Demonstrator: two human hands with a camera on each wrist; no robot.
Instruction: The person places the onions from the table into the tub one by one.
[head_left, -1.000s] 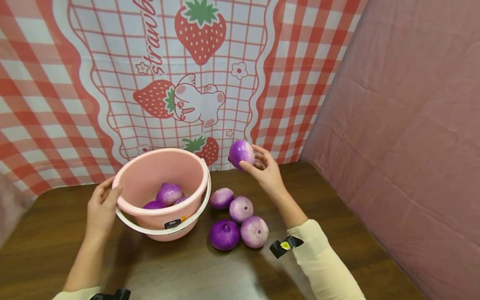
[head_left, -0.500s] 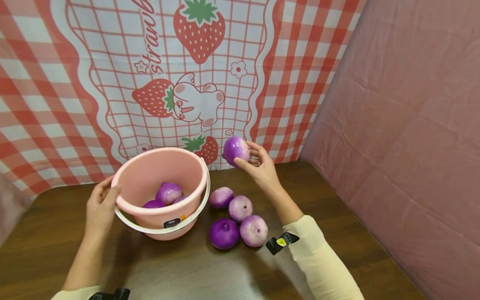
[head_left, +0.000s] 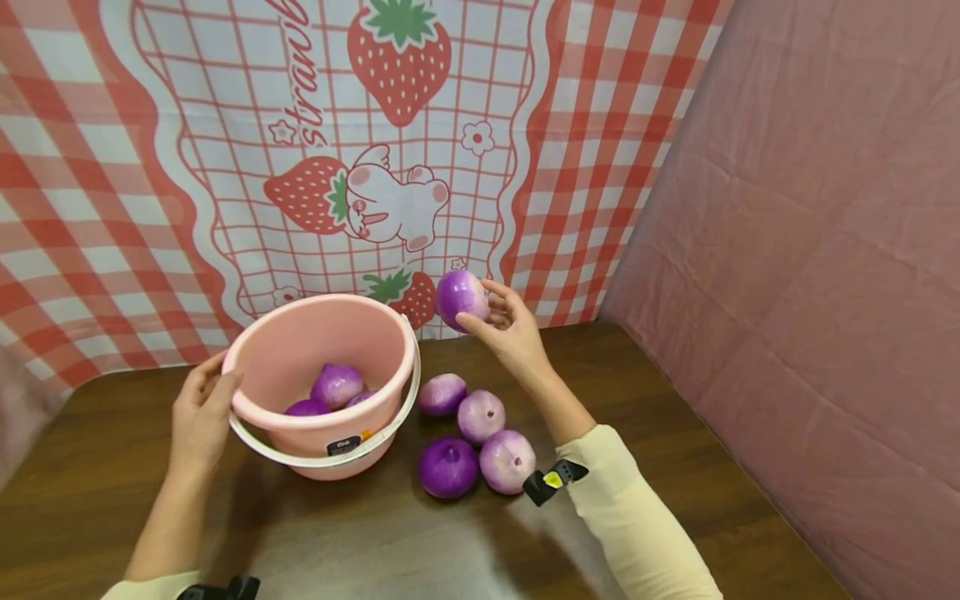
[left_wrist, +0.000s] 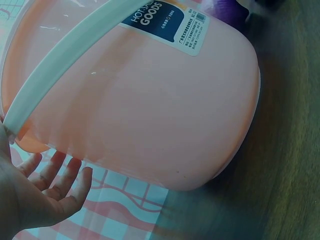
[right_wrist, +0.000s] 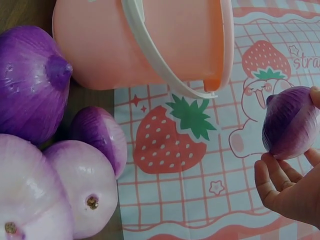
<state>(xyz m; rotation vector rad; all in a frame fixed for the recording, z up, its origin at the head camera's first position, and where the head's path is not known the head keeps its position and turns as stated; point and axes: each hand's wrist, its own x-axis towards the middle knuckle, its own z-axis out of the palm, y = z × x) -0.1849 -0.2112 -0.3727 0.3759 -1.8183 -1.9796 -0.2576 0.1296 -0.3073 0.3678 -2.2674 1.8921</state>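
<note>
A pink bucket (head_left: 333, 446) with a white handle stands at the left of the table, tilted a little, several purple onions (head_left: 338, 386) inside. My left hand (head_left: 201, 417) grips its rim at the left, thumb over the edge; the left wrist view shows the fingers (left_wrist: 65, 180) beside the bucket's wall (left_wrist: 150, 110). Held up between the thumb and fingers of my right hand (head_left: 513, 333) is a purple and white onion (head_left: 461, 300), above the table and right of the bucket. That onion (right_wrist: 292, 122) also shows in the right wrist view.
Several more onions sit grouped just right of the bucket: a dark purple one (head_left: 448, 468) in front, paler ones (head_left: 507, 462) beside and behind it. A strawberry-patterned cloth (head_left: 405, 200) hangs behind the wooden table (head_left: 637, 517), and a pink cloth (head_left: 810, 250) hangs at the right.
My right hand has moved left toward the bucket and slightly up, carrying the onion. My left hand, the bucket and the grouped onions have stayed in place.
</note>
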